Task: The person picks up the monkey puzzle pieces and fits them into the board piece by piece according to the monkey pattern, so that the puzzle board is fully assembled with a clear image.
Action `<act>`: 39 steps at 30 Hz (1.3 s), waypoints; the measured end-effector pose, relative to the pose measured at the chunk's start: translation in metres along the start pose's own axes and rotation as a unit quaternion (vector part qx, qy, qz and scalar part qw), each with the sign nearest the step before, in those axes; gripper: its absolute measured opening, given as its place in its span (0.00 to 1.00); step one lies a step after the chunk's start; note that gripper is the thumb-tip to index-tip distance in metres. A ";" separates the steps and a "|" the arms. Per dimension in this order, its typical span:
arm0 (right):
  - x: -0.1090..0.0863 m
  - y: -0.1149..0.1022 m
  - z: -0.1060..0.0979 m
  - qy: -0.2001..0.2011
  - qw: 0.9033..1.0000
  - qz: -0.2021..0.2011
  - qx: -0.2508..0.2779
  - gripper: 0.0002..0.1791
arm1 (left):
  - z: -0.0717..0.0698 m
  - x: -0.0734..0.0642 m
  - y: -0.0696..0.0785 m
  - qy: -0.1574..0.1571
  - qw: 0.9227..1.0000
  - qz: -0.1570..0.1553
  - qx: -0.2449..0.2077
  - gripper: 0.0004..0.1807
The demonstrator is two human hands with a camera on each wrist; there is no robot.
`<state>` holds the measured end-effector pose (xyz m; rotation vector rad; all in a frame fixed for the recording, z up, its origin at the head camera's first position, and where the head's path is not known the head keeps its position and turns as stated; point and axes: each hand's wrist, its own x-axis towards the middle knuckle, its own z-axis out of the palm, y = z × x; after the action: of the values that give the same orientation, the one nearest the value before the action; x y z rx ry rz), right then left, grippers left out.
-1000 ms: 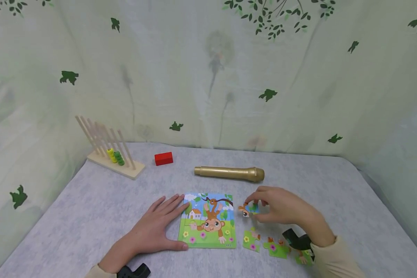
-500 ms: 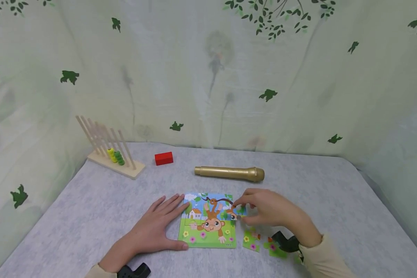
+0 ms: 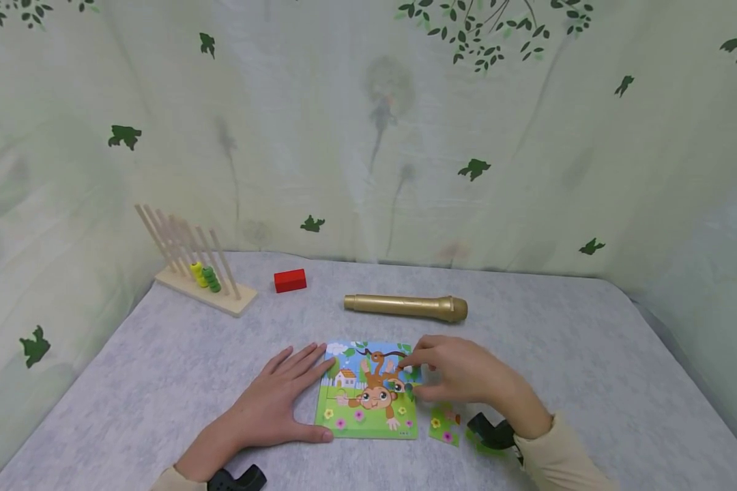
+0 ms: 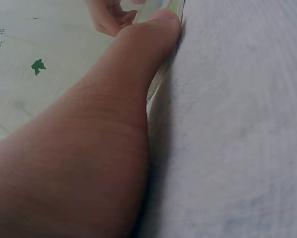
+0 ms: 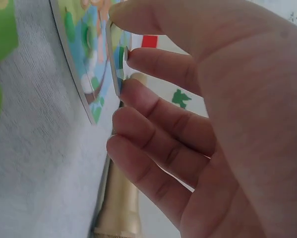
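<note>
A square monkey puzzle board [image 3: 368, 423] lies flat at the front middle of the table. My left hand [image 3: 282, 402] rests beside it, fingers spread, with fingertips and thumb at its left edge. Over the board's right side, my right hand [image 3: 460, 372] pinches a puzzle piece [image 3: 398, 386] showing part of a monkey's face. In the right wrist view that puzzle piece [image 5: 116, 59] sits between thumb and fingertips, raised off the board's surface. Another loose puzzle piece [image 3: 445, 424], green with flowers, lies just right of the board; more are partly hidden under the right wrist.
Behind the board lies a gold toy microphone [image 3: 405, 307]. A red block [image 3: 290, 280] is at the back left, near a wooden peg rack [image 3: 236, 305] carrying yellow and green beads. A leaf-printed curtain [image 3: 368, 136] hangs behind the table.
My right hand has carried the puzzle piece leftward from the table beside the board to above its right part. My left hand has stayed in place.
</note>
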<state>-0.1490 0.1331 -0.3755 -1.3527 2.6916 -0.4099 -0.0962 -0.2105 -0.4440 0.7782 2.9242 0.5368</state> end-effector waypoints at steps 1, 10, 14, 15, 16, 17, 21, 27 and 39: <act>0.001 -0.001 0.001 -0.001 1.000 0.001 0.000 0.18 | 0.000 0.000 0.000 0.000 1.000 0.000 0.000 0.63; 0.009 -0.004 0.012 -0.016 1.000 0.004 -0.008 0.19 | 0.001 0.000 0.001 -0.003 1.000 0.002 -0.002 0.62; 0.012 -0.004 0.015 -0.020 1.000 -0.002 -0.011 0.18 | 0.001 0.000 0.001 -0.004 1.000 0.001 0.000 0.62; 0.012 -0.004 0.016 -0.021 1.000 -0.001 -0.011 0.18 | 0.001 0.000 0.001 -0.004 1.000 0.001 0.000 0.62; 0.013 -0.005 0.017 -0.022 1.000 -0.001 -0.011 0.18 | 0.002 0.000 0.001 -0.004 1.000 0.000 -0.001 0.62; 0.013 -0.005 0.017 -0.024 1.000 0.001 -0.012 0.18 | 0.002 0.000 0.001 -0.005 1.000 -0.001 -0.002 0.62; 0.015 -0.006 0.019 -0.028 1.000 0.006 -0.012 0.17 | 0.002 0.000 0.001 -0.007 1.000 -0.002 -0.001 0.62; 0.016 -0.008 0.020 -0.030 0.999 0.010 -0.012 0.17 | 0.002 0.001 0.000 -0.010 1.000 -0.004 -0.001 0.63; 0.016 -0.005 0.020 -0.043 0.999 0.006 0.000 0.20 | 0.000 0.001 0.000 -0.005 1.000 -0.008 -0.003 0.63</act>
<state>-0.1501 0.1138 -0.3929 -1.3223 2.6279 -0.3422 -0.0969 -0.2103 -0.4444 0.7545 2.9147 0.5386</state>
